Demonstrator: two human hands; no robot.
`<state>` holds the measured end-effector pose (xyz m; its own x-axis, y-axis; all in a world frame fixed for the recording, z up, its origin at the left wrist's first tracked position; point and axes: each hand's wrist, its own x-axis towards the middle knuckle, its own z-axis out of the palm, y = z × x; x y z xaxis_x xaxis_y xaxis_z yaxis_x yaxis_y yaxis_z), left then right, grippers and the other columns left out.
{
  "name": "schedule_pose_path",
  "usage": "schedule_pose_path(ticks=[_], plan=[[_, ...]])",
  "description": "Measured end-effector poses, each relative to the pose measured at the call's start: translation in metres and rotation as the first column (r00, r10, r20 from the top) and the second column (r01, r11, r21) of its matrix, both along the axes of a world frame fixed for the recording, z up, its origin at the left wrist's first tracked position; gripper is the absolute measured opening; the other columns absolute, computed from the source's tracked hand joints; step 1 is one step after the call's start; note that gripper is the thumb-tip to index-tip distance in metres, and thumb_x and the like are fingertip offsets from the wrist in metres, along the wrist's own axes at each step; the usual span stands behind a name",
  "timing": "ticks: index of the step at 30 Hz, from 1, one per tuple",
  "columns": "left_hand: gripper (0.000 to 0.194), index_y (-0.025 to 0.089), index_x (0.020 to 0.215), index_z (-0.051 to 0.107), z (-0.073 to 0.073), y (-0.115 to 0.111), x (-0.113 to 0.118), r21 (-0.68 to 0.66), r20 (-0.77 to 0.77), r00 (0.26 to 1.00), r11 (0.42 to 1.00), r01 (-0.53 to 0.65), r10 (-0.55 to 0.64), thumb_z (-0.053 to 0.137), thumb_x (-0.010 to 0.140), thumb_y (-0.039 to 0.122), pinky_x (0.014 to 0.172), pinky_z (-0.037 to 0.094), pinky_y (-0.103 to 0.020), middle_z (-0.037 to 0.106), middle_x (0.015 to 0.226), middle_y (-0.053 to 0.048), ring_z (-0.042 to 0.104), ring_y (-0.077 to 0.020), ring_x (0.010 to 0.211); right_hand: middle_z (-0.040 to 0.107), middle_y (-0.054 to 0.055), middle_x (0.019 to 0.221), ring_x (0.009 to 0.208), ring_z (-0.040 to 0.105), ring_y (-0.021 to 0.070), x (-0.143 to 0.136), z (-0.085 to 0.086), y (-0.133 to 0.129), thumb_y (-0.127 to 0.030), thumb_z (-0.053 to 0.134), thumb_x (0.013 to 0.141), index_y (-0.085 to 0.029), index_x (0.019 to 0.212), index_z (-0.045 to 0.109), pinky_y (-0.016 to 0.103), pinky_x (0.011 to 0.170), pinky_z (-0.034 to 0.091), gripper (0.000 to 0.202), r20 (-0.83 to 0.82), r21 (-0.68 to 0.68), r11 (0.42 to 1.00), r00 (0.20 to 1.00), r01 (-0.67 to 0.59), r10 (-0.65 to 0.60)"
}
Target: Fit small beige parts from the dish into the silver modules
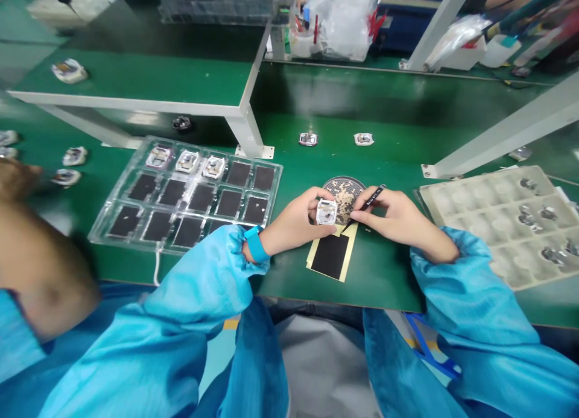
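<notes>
My left hand (298, 219) grips a small white watch case (326, 212) between thumb and fingers, its inner side showing. In my right hand (389, 216) is a pair of black tweezers (368, 201), pointing down and left with the tips near a yellow-backed sheet. That sheet bears a black rectangle (330, 256) and lies on the green table in front of my hands. Behind the hands a round dark dish (344, 184) holds many tiny beige pieces. Whether the tweezer tips pinch anything is too small to tell.
Left of me lies a clear compartment tray (185, 195) with several watch cases. A pale tray (493, 219) with metal parts is at right. Two cases (308, 139) sit behind the dish. Shelf legs (253, 134) stand on the table. A co-worker's arm (40, 267) is at far left.
</notes>
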<state>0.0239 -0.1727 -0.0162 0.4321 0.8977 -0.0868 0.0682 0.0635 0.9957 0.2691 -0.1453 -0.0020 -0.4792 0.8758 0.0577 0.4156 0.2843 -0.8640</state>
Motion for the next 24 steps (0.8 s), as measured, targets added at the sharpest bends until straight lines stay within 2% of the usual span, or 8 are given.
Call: schedule_pose_path(ticks=[3,6,9,12,15,18,24], plan=[[0.051,0.018,0.115,0.053,0.0,-0.001,0.001,-0.001,0.001,1.0,1.0,-0.003,0.003,0.083,0.074,0.018,0.067,0.049,-0.022,0.069,0.097,-0.003,0.068,-0.0151,0.086,0.07,0.003,0.084,0.068,0.065,0.0168,0.0,-0.002,0.0,-0.041,0.078,0.085,-0.021,0.087,0.067,0.033,0.069,0.055,0.023,0.001,-0.006,1.0,1.0,-0.006,0.006],[0.042,0.018,0.115,0.055,0.0,-0.001,0.002,0.004,0.009,1.0,1.0,-0.019,0.019,0.079,0.08,0.023,0.066,0.049,-0.023,0.069,0.091,-0.002,0.067,-0.0146,0.082,0.07,0.002,0.083,0.071,0.065,0.017,0.0,0.0,-0.001,-0.04,0.077,0.086,-0.021,0.087,0.067,0.034,0.071,0.056,0.021,-0.017,0.008,1.0,1.0,-0.022,0.022],[0.029,0.018,0.11,0.059,0.001,0.0,0.003,0.021,0.011,0.998,0.998,-0.063,0.063,0.073,0.087,0.028,0.063,0.05,-0.024,0.068,0.086,-0.002,0.067,-0.0145,0.076,0.072,0.003,0.088,0.079,0.069,0.0192,0.002,0.007,-0.004,-0.036,0.079,0.085,-0.022,0.087,0.067,0.035,0.076,0.058,0.018,-0.096,0.029,0.999,0.995,-0.02,0.023],[0.02,0.018,0.104,0.064,0.001,0.0,0.004,0.051,-0.045,0.993,0.993,-0.107,0.11,0.071,0.088,0.027,0.056,0.049,-0.023,0.069,0.086,-0.004,0.066,-0.014,0.071,0.073,0.004,0.088,0.083,0.071,0.0209,0.002,0.016,-0.01,-0.031,0.079,0.086,-0.023,0.089,0.067,0.037,0.078,0.06,0.015,-0.207,0.066,0.998,0.978,-0.005,0.019],[0.016,0.018,0.101,0.067,0.0,-0.001,0.005,0.075,-0.083,0.988,0.989,-0.124,0.13,0.07,0.087,0.023,0.052,0.047,-0.022,0.07,0.083,-0.003,0.065,-0.013,0.066,0.073,0.004,0.087,0.084,0.071,0.022,-0.001,0.02,-0.015,-0.026,0.078,0.087,-0.025,0.092,0.066,0.04,0.079,0.06,0.013,-0.311,0.199,0.978,0.95,0.063,0.002],[0.016,0.019,0.102,0.069,-0.003,-0.002,0.004,0.099,-0.103,0.985,0.987,-0.129,0.139,0.07,0.086,0.022,0.05,0.047,-0.021,0.071,0.084,-0.003,0.065,-0.0123,0.063,0.074,0.004,0.088,0.084,0.072,0.0228,-0.006,0.017,-0.018,-0.019,0.078,0.085,-0.026,0.094,0.066,0.042,0.078,0.061,0.016,-0.356,0.347,0.929,0.934,0.129,0.003],[0.019,0.019,0.107,0.068,-0.008,-0.002,0.003,0.066,-0.125,0.985,0.991,-0.116,0.123,0.068,0.089,0.026,0.048,0.049,-0.02,0.072,0.091,-0.004,0.066,-0.0114,0.061,0.075,0.005,0.094,0.087,0.072,0.0227,-0.012,0.009,-0.017,-0.007,0.077,0.081,-0.025,0.098,0.068,0.041,0.078,0.061,0.026,-0.265,0.485,0.873,0.961,0.06,0.082]])
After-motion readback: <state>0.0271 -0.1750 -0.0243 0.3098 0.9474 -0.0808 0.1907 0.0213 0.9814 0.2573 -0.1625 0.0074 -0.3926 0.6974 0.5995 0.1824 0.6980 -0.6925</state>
